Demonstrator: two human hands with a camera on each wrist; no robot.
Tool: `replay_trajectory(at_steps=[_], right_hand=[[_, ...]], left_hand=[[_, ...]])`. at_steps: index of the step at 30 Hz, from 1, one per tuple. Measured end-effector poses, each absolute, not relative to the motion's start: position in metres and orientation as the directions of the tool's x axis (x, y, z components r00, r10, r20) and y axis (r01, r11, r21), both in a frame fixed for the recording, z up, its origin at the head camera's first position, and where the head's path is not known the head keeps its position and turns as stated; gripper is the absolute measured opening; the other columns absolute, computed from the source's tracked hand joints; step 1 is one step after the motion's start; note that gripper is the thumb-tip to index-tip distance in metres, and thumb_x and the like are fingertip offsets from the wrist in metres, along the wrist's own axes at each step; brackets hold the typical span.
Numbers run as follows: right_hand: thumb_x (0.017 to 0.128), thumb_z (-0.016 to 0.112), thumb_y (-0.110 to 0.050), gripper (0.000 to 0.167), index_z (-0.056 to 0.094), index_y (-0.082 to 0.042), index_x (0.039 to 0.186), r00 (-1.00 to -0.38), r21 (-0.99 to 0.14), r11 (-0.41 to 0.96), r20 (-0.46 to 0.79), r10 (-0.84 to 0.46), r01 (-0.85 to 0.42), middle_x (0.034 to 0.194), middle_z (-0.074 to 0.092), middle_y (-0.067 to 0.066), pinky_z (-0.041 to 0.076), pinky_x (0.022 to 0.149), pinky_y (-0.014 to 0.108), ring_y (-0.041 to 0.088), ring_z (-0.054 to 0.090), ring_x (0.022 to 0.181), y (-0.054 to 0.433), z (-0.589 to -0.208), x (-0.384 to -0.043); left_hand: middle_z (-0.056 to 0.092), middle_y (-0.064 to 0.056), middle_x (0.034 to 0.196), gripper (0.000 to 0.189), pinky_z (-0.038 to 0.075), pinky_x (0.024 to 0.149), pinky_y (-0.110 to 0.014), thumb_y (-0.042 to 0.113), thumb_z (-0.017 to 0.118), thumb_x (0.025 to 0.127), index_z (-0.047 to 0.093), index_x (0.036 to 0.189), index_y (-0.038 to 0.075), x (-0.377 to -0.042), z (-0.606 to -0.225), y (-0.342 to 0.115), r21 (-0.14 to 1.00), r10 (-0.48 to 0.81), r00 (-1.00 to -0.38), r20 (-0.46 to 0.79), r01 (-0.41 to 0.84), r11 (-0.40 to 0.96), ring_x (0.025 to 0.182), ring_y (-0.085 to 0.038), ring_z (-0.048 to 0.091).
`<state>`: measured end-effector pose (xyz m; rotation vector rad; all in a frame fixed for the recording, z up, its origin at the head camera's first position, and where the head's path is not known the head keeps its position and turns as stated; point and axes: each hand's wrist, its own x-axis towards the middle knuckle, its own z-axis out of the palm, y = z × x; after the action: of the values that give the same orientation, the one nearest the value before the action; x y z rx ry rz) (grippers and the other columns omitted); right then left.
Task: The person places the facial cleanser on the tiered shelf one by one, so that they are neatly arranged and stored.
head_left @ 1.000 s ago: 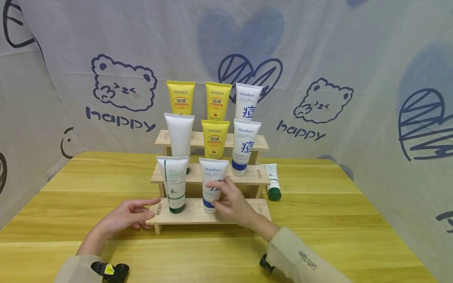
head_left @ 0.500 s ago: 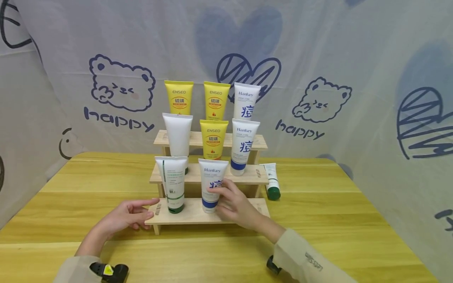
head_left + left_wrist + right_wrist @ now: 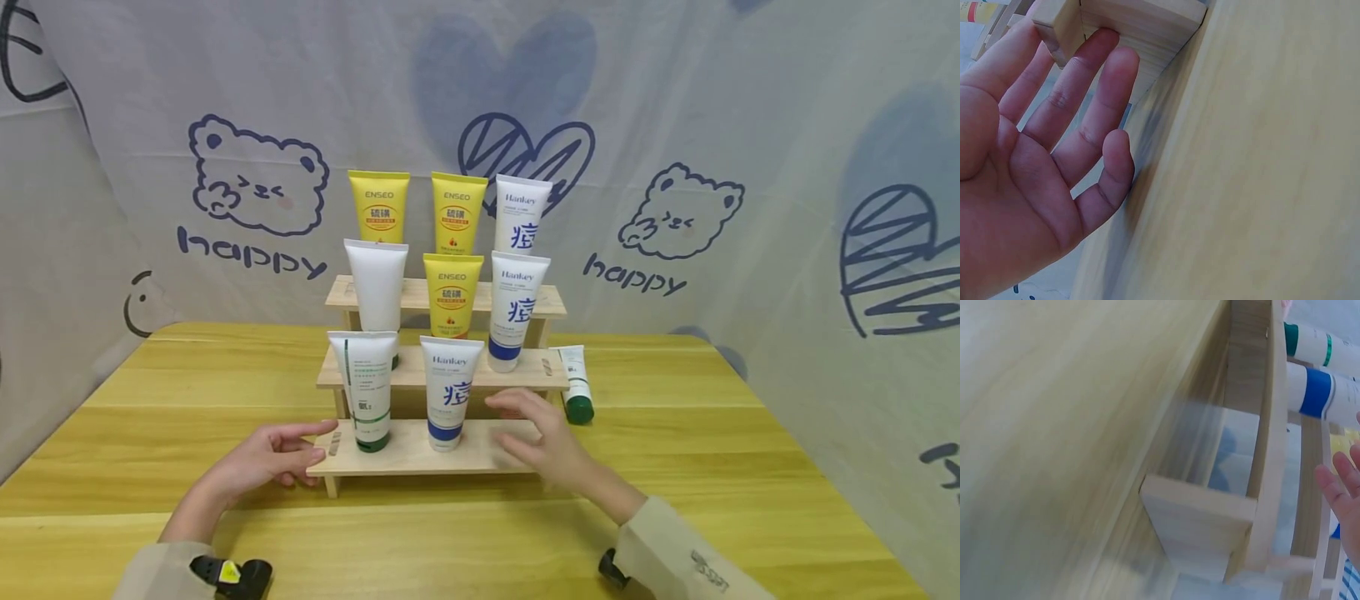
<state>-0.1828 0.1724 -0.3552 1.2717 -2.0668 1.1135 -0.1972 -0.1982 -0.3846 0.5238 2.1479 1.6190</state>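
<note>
A white Hankey tube (image 3: 452, 396) with a blue band stands cap-down on the bottom step of the wooden display stand (image 3: 480, 461). Left of it is a white-and-green tube (image 3: 367, 392), also upright. My right hand (image 3: 543, 437) hovers just right of the Hankey tube, fingers spread and holding nothing; the right wrist view shows only some fingers (image 3: 1335, 487). At the bottom step's left end, my left hand (image 3: 258, 462) touches the wood with its thumb and fingers loosely extended. In the left wrist view, the fingers (image 3: 1060, 103) lie relaxed beside the step's leg.
On the middle step stand a plain white tube (image 3: 377, 287), a yellow ENSEO tube (image 3: 452, 296) and another Hankey tube (image 3: 517, 308). Two yellow tubes (image 3: 379, 204) and a Hankey tube (image 3: 522, 208) fill the top step. A green-capped tube (image 3: 575, 379) lies on the table (image 3: 675, 450), right of the stand.
My right hand has let go of the front Hankey tube and moved away to the right. The tube stays standing on the bottom step. My left hand has kept its place.
</note>
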Motion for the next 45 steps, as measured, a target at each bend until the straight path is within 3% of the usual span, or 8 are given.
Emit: replay_trajectory(at_steps=[7, 17, 22, 31, 38, 45], right_hand=[[0.067, 0.063, 0.022, 0.032, 0.057, 0.011, 0.096, -0.483, -0.444, 0.196, 0.759, -0.437, -0.874, 0.089, 0.059, 0.025, 0.051, 0.065, 0.034, 0.028, 0.06, 0.079, 0.192, -0.351, -0.182], [0.076, 0.057, 0.02, 0.021, 0.056, 0.012, 0.095, -0.668, -0.612, 0.268, 0.684, -0.292, -0.744, 0.083, 0.058, 0.025, 0.047, 0.06, 0.022, 0.013, 0.058, 0.075, 0.224, -0.339, -0.181], [0.077, 0.054, 0.021, 0.018, 0.055, 0.016, 0.094, -0.729, -0.683, 0.258, 0.652, -0.206, -0.684, 0.082, 0.056, 0.027, 0.047, 0.06, 0.019, 0.009, 0.058, 0.075, 0.237, -0.335, -0.185], [0.083, 0.057, 0.008, 0.013, 0.057, 0.014, 0.095, -0.844, -0.786, 0.325, 0.531, -0.08, -0.525, 0.088, 0.056, 0.029, 0.051, 0.063, 0.029, 0.008, 0.056, 0.075, 0.265, -0.355, -0.212], [0.084, 0.058, 0.001, 0.023, 0.054, 0.015, 0.102, -0.924, -0.831, 0.437, 0.383, -0.003, -0.346, 0.099, 0.055, 0.029, 0.049, 0.066, 0.022, 0.01, 0.054, 0.083, 0.276, -0.36, -0.227], [0.084, 0.058, 0.0, 0.028, 0.052, 0.013, 0.108, -0.957, -0.827, 0.511, 0.289, 0.029, -0.235, 0.106, 0.052, 0.03, 0.049, 0.067, 0.028, 0.029, 0.054, 0.09, 0.286, -0.368, -0.245]], left_hand=[[0.061, -0.015, 0.106, 0.053, 0.046, 0.061, -0.032, 0.02, 0.054, 0.09, 0.034, 0.133, -0.005, -0.197, -0.385, -0.198, 0.965, 0.522, -0.848, -0.086, 0.059, 0.255, 0.075, -0.027, 0.062], [0.061, -0.015, 0.104, 0.053, 0.046, 0.061, -0.032, 0.019, 0.055, 0.09, 0.035, 0.132, -0.005, -0.195, -0.384, -0.198, 0.965, 0.514, -0.853, -0.092, 0.051, 0.256, 0.075, -0.026, 0.062], [0.061, -0.015, 0.106, 0.053, 0.046, 0.061, -0.032, 0.019, 0.055, 0.09, 0.035, 0.133, -0.005, -0.195, -0.383, -0.198, 0.965, 0.51, -0.855, -0.089, 0.053, 0.258, 0.075, -0.026, 0.062], [0.061, -0.015, 0.105, 0.053, 0.047, 0.061, -0.032, 0.018, 0.055, 0.09, 0.034, 0.133, -0.004, -0.196, -0.385, -0.198, 0.966, 0.513, -0.855, -0.082, 0.058, 0.251, 0.074, -0.026, 0.062], [0.06, -0.016, 0.108, 0.053, 0.047, 0.061, -0.032, 0.018, 0.055, 0.09, 0.034, 0.133, -0.004, -0.196, -0.385, -0.198, 0.964, 0.514, -0.854, -0.08, 0.064, 0.257, 0.074, -0.026, 0.062], [0.061, -0.016, 0.106, 0.053, 0.046, 0.061, -0.032, 0.019, 0.055, 0.09, 0.034, 0.133, -0.005, -0.196, -0.385, -0.199, 0.964, 0.517, -0.852, -0.079, 0.067, 0.258, 0.074, -0.026, 0.062]])
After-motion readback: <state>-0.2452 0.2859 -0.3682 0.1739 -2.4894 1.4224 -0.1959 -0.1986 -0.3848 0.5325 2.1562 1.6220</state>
